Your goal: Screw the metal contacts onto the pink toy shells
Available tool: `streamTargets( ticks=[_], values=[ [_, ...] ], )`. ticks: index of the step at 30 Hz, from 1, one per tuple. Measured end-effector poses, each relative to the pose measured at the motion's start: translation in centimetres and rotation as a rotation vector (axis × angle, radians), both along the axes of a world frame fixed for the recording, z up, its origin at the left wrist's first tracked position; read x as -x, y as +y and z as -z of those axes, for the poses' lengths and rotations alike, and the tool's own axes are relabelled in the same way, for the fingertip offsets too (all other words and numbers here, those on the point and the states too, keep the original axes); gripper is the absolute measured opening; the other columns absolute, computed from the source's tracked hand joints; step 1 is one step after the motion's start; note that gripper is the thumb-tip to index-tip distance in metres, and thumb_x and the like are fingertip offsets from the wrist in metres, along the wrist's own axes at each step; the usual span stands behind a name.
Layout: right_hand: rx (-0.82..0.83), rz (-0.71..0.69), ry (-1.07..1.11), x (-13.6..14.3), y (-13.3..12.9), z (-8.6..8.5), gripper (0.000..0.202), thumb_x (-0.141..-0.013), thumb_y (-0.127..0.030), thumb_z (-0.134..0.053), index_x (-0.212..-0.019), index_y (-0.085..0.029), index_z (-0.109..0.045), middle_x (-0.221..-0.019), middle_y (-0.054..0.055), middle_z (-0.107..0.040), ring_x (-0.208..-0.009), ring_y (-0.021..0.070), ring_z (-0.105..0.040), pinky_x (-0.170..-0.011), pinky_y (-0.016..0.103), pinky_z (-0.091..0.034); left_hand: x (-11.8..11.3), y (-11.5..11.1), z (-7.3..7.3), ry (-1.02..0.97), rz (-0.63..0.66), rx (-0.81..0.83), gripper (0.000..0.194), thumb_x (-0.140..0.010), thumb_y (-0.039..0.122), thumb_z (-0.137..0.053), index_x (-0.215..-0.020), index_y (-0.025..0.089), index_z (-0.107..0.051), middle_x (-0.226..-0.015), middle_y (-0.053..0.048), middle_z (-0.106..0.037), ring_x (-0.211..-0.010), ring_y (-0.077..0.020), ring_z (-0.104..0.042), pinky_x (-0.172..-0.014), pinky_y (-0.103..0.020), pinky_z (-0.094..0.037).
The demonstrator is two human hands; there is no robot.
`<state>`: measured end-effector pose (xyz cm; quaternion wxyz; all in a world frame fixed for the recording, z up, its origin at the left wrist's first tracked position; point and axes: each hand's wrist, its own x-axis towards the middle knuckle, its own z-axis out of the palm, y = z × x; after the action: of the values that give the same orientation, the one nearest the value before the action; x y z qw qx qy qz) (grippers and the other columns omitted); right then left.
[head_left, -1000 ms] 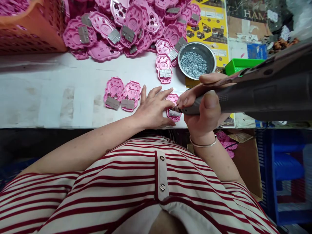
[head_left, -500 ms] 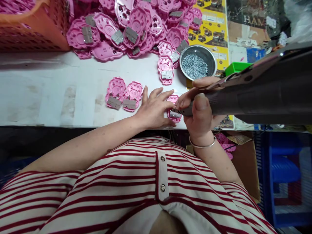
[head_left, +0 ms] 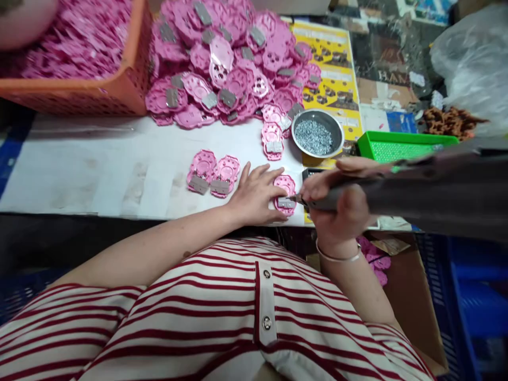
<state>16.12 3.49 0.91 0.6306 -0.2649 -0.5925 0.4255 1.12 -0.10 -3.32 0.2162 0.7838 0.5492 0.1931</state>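
Observation:
A pink plastic part with a grey metal plate point(head_left: 285, 202) lies flat near the table's front edge. My left hand point(head_left: 256, 194) rests beside it, fingers spread, with thumb and index finger at the part's left rim. My right hand point(head_left: 341, 209) is wrapped round a long dark power screwdriver point(head_left: 413, 193), whose tip meets the part near its plate. Left of my left hand, two similar pink parts point(head_left: 200, 170) lie side by side. Another pink part point(head_left: 272, 141) sits just left of a metal bowl of small screws point(head_left: 339, 138).
At the back is a large pile of pink parts point(head_left: 238, 58). An orange basket point(head_left: 137, 58) of pink pieces stands back left. A green tray point(head_left: 367, 145), brown pieces point(head_left: 450, 123) and clear plastic point(head_left: 474, 63) are on the right. A cardboard box point(head_left: 413, 301) sits below the table edge.
The head view has shifted, showing more of the basket, pile and green tray. The screwdriver has swung slightly, and its tip has moved to the right on the pink part.

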Motion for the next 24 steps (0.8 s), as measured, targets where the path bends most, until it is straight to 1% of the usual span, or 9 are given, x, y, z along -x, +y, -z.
streamTargets(
  ticks=[2, 6, 9, 12, 14, 16, 19, 22, 24],
  values=[
    [-0.16, -0.033, 0.104, -0.9, -0.4, -1.9, 0.023, -0.082, -0.04, -0.066, -0.1, -0.027, -0.071, -0.053, -0.006, -0.052, -0.039, 0.0129, -0.046, -0.039, 0.028, -0.043, 0.3, -0.1, -0.3, -0.008, -0.003, -0.05, 0.045, -0.072, 0.054, -0.081, -0.108, 0.029, -0.075, -0.151, -0.008, -0.047, -0.141, -0.0391, -0.035, -0.116, -0.072, -0.013],
    [-0.175, -0.024, 0.135, -2.7, -1.3, -4.1, 0.021, -0.08, -0.034, -0.065, -0.097, -0.022, -0.072, -0.053, -0.004, -0.052, -0.041, 0.0132, -0.048, -0.044, 0.028, -0.047, 1.3, 1.9, -1.3, 0.012, -0.095, -0.153, 0.047, -0.072, 0.055, -0.081, -0.111, 0.03, -0.073, -0.15, -0.008, -0.048, -0.14, -0.0378, -0.036, -0.115, -0.072, -0.016],
    [-0.127, 0.033, 0.12, -3.3, -1.7, -3.8, 0.02, -0.079, -0.034, -0.066, -0.096, -0.023, -0.071, -0.052, -0.004, -0.053, -0.041, 0.0131, -0.048, -0.044, 0.027, -0.047, 2.3, 5.5, -2.4, 0.068, -0.144, -0.174, 0.048, -0.072, 0.056, -0.08, -0.112, 0.029, -0.073, -0.151, -0.009, -0.047, -0.142, -0.0385, -0.034, -0.116, -0.07, -0.013],
    [-0.078, 0.06, 0.092, -3.8, -1.9, -2.9, 0.021, -0.078, -0.035, -0.068, -0.095, -0.023, -0.07, -0.053, -0.003, -0.054, -0.043, 0.0141, -0.05, -0.045, 0.028, -0.048, 3.8, 8.6, -3.2, 0.111, -0.231, -0.165, 0.076, -0.067, 0.06, -0.083, -0.132, 0.027, -0.062, -0.154, -0.014, -0.042, -0.144, -0.041, -0.031, -0.116, -0.071, -0.011],
    [-0.077, 0.088, 0.098, -4.4, -1.9, -2.4, 0.022, -0.078, -0.035, -0.067, -0.096, -0.023, -0.071, -0.053, -0.002, -0.054, -0.044, 0.0149, -0.051, -0.046, 0.029, -0.049, 5.6, 9.1, -3.2, 0.09, -0.256, -0.201, 0.084, -0.069, 0.062, -0.08, -0.14, 0.027, -0.055, -0.154, -0.015, -0.042, -0.143, -0.0391, -0.033, -0.116, -0.068, -0.013],
    [-0.104, 0.12, 0.106, -5.1, -1.8, -2.1, 0.023, -0.077, -0.032, -0.066, -0.096, -0.022, -0.073, -0.054, -0.002, -0.055, -0.044, 0.0154, -0.051, -0.046, 0.031, -0.049, 8.0, 8.0, -2.8, 0.04, -0.195, -0.25, 0.069, -0.078, 0.062, -0.072, -0.136, 0.029, -0.059, -0.152, -0.012, -0.047, -0.139, -0.0332, -0.04, -0.117, -0.061, -0.019],
    [-0.117, 0.162, 0.121, -6.0, -1.8, -1.9, 0.025, -0.074, -0.027, -0.061, -0.094, -0.022, -0.075, -0.053, -0.001, -0.055, -0.042, 0.016, -0.049, -0.046, 0.033, -0.049, 11.4, 4.5, -1.8, 0.016, -0.102, -0.271, 0.052, -0.085, 0.059, -0.064, -0.126, 0.027, -0.066, -0.148, -0.011, -0.052, -0.135, -0.0278, -0.046, -0.117, -0.053, -0.025],
    [-0.012, 0.215, 0.115, -6.3, -1.9, -1.9, 0.026, -0.073, -0.024, -0.062, -0.095, -0.024, -0.076, -0.056, -0.001, -0.057, -0.046, 0.0167, -0.052, -0.053, 0.035, -0.052, 13.4, 0.9, -0.9, 0.127, -0.09, -0.199, 0.058, -0.083, 0.058, -0.066, -0.132, 0.028, -0.062, -0.152, -0.011, -0.047, -0.141, -0.0307, -0.039, -0.12, -0.06, -0.009],
    [0.015, 0.213, 0.109, -6.2, -2.0, -2.0, 0.026, -0.072, -0.024, -0.063, -0.095, -0.025, -0.076, -0.056, -0.001, -0.058, -0.048, 0.0168, -0.053, -0.054, 0.035, -0.052, 13.7, -0.4, -0.5, 0.22, -0.066, -0.124, 0.064, -0.081, 0.058, -0.069, -0.138, 0.032, -0.057, -0.156, -0.009, -0.042, -0.146, -0.0335, -0.031, -0.119, -0.064, -0.001]
  ],
)
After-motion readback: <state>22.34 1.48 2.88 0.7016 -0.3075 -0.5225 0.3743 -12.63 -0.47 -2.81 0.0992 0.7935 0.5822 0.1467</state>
